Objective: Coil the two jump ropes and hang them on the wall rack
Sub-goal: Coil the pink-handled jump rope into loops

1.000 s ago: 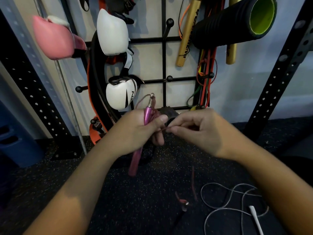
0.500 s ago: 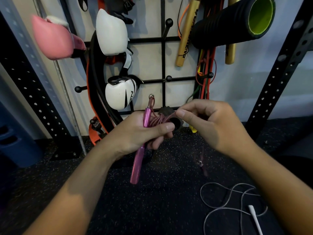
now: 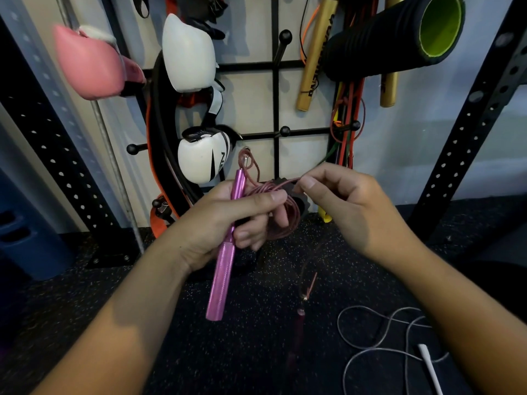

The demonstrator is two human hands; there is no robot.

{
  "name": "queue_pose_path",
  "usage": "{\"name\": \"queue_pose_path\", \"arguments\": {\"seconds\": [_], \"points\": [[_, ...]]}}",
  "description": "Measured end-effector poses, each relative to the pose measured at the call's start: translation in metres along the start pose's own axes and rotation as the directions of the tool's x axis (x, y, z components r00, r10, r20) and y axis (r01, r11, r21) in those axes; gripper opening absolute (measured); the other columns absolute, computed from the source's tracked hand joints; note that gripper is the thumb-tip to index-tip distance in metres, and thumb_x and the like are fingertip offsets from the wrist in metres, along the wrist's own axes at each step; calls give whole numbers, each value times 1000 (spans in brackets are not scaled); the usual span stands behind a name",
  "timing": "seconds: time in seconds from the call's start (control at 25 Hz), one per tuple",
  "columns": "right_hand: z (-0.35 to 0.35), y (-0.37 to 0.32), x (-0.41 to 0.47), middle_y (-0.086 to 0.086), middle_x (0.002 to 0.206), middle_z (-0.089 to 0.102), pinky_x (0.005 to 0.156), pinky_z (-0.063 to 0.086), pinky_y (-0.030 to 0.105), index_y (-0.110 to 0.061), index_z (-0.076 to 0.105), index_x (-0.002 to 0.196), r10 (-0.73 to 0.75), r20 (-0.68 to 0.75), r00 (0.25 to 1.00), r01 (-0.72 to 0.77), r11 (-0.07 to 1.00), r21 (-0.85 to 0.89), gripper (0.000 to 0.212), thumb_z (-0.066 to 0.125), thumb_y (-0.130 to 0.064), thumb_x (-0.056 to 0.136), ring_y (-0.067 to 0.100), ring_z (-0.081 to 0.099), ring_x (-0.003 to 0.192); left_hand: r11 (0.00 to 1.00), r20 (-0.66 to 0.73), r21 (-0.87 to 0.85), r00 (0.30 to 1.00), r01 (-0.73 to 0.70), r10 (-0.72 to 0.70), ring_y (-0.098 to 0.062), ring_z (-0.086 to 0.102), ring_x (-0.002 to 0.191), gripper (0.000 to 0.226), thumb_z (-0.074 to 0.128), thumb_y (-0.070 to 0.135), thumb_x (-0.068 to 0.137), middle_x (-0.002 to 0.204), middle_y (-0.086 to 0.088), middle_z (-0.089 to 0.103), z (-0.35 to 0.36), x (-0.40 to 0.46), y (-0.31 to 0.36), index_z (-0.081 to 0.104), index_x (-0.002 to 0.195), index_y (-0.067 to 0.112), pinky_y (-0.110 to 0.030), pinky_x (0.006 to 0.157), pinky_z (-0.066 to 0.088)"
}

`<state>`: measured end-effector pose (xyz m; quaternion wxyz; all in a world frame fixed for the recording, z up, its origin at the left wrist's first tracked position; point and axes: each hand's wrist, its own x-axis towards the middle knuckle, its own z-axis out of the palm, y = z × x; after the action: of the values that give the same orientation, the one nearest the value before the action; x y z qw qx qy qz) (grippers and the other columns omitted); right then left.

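Observation:
My left hand grips the pink jump rope's metallic handle together with several loops of its thin pink cable. My right hand pinches the cable just right of the coil. The rope's loose end dangles below, blurred, with its second pink handle hanging above the floor. The white jump rope lies uncoiled on the black floor at lower right, its white handle beside my right forearm. The black wall rack with ball-tipped pegs stands straight ahead.
On the rack hang a pink boxing glove, white gloves, a black foam roller, gold sticks and resistance bands. Perforated black uprights flank the rack. A blue bin sits at left.
My right hand has lifted and moved right, laying another loop of cable over my left hand. The dangling second handle has risen off the floor and swings below the coil.

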<state>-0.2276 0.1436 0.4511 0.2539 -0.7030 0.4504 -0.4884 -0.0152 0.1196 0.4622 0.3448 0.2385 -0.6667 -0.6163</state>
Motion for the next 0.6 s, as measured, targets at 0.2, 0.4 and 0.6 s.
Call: {"name": "queue_pose_path", "arguments": {"seconds": [0.2, 0.4, 0.6], "points": [[14, 7, -2, 8, 61, 50, 54, 35, 34, -8, 69, 85, 123, 28, 992, -126, 980, 153, 50, 52, -55, 93, 23, 42, 58, 792, 117, -606, 977, -71, 177, -4, 61, 42, 28, 56, 20, 100, 44, 7, 62, 19, -1, 15, 70, 85, 0, -20, 51, 52], [28, 21, -13, -5, 59, 48, 54, 42, 28, -21, 67, 84, 223, 367, 903, -235, 972, -13, 40, 43, -45, 106, 13, 49, 53, 919, -404, -97, 858, -383, 315, -10, 76, 75, 29, 52, 26, 102, 77, 2, 79, 19, 3, 32, 73, 94, 9, -23, 73, 59], [25, 3, -11, -2, 81, 74, 72, 54, 40, -27, 75, 100, 0, 311, 950, 78, 969, -237, 22, 54, -34, 104, 16, 67, 74, 558, -285, 822, 931, 114, 230, -4, 71, 80, 31, 53, 47, 100, 82, 7, 76, -3, 3, 2, 72, 85, 28, -32, 80, 56]]}}
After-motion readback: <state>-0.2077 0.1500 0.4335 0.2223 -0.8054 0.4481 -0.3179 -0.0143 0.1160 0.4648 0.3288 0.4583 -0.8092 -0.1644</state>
